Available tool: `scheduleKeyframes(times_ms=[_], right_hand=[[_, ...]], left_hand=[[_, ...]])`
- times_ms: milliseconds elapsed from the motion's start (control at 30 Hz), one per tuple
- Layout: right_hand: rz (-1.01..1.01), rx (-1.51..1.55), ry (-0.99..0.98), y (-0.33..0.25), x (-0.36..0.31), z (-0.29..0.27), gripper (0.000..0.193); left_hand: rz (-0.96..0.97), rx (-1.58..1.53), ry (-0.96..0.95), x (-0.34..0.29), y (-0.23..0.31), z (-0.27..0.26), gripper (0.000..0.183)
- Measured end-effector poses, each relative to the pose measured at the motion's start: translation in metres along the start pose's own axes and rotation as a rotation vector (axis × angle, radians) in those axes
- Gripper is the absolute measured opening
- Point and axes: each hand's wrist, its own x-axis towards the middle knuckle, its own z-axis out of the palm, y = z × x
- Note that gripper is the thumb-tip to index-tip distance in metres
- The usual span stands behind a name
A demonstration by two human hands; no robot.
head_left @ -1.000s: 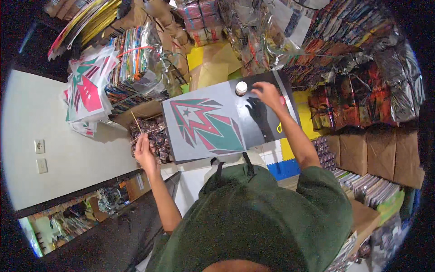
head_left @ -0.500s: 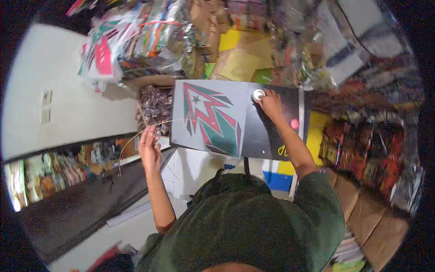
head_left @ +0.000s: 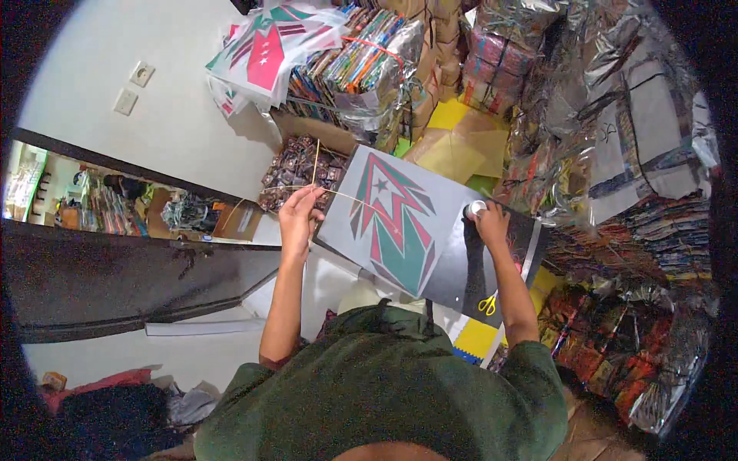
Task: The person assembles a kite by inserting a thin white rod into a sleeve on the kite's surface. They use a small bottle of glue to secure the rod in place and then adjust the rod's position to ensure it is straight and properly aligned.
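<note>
My left hand (head_left: 298, 221) pinches thin pale sticks (head_left: 316, 163) that look like bamboo strips. One points up from the fingertips; another bows out to both sides, its right end reaching over a light grey sheet (head_left: 354, 196). That sheet bears a star and green, red and dark grey angular shapes. It lies on the left part of a black board (head_left: 453, 265). On the board's right part, my right hand (head_left: 493, 227) has its fingers round a small white round container (head_left: 475, 209). Yellow-handled scissors (head_left: 487, 306) lie near the board's front edge, below that hand.
A carton of small dark wrapped pieces (head_left: 296, 165) stands behind the board's left side. Beyond it, a strapped stack of colourful packs (head_left: 361, 54) has printed sheets (head_left: 265, 54) on top. Plastic-wrapped bundles (head_left: 615, 338) crowd the right. A wall with a socket (head_left: 141, 73) is at left.
The view has turned, so the board now appears slanted. A stick pointing up from my left fingertips now shows clearly. My right hand stays on the white container.
</note>
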Motion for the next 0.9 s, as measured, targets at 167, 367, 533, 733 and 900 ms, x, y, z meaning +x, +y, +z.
scheduleKeyframes(times_ms=[167, 367, 533, 733, 900], right_hand=[[0.074, 0.102, 0.05, -0.024, -0.001, -0.042, 0.036], [0.008, 0.499, 0.445, -0.11, 0.004, -0.14, 0.031], [-0.205, 0.619, 0.568, -0.219, -0.006, -0.247, 0.044], [-0.206, 0.839, 0.557, -0.313, -0.02, -0.281, 0.072], [-0.133, 1.122, 0.364, -0.363, -0.03, -0.266, 0.094]], left_hand=[[0.087, -0.025, -0.098, 0.022, -0.001, -0.016, 0.03], [0.135, 0.025, -0.285, 0.041, 0.018, -0.018, 0.024], [0.21, -0.015, -0.433, 0.046, 0.028, -0.023, 0.021], [0.205, -0.101, -0.544, 0.047, 0.039, -0.042, 0.021], [0.203, -0.113, -0.581, 0.045, 0.05, -0.063, 0.022]])
